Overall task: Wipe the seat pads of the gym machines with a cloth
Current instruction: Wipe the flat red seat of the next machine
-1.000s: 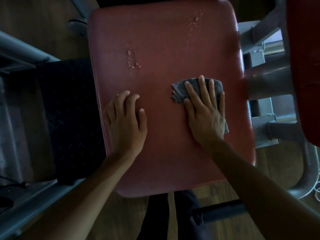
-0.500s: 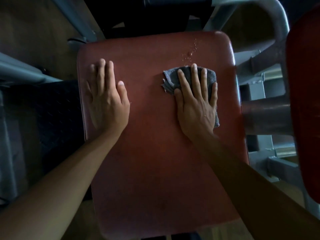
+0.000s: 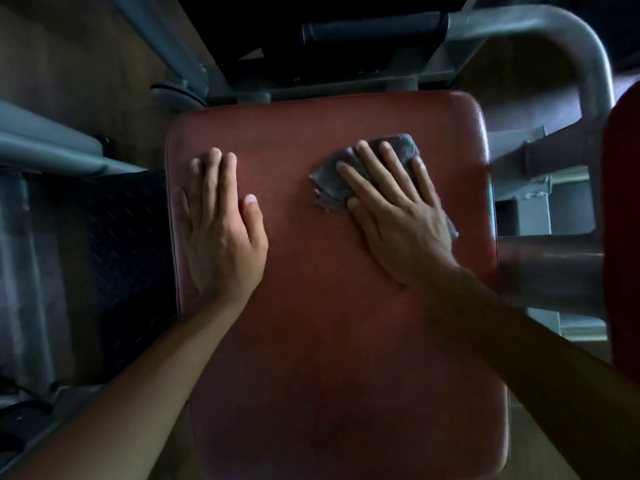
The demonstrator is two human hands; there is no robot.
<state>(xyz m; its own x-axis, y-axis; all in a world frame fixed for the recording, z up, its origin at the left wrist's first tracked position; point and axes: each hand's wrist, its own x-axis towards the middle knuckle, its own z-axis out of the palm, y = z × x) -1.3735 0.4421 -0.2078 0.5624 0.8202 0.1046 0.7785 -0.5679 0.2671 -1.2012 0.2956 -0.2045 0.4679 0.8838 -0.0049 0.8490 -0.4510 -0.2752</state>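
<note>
Wiping in hand: cloth (image 3: 367, 174) is pressed flat on pad (image 3: 346, 341) under right hand (image 3: 398, 216), fingers spread. Left hand (image 3: 221, 230) is laid flat, fingers together. Next, probably unwiped pad.

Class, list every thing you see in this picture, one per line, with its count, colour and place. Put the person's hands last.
seat pad: one, red-brown, centre of view, under both hands
cloth: one, grey, crumpled, far right part of the seat pad
second pad: one, red, right edge, cut off by the frame
frame tube: one, grey, curved, top right
foam grip: one, black, top centre, beyond the seat pad
tread plate: one, black, left of the seat pad
floor: one, wood-brown, top left
left hand: one, flat on the seat pad's left side
right hand: one, fingers straight, pressing the cloth
</note>
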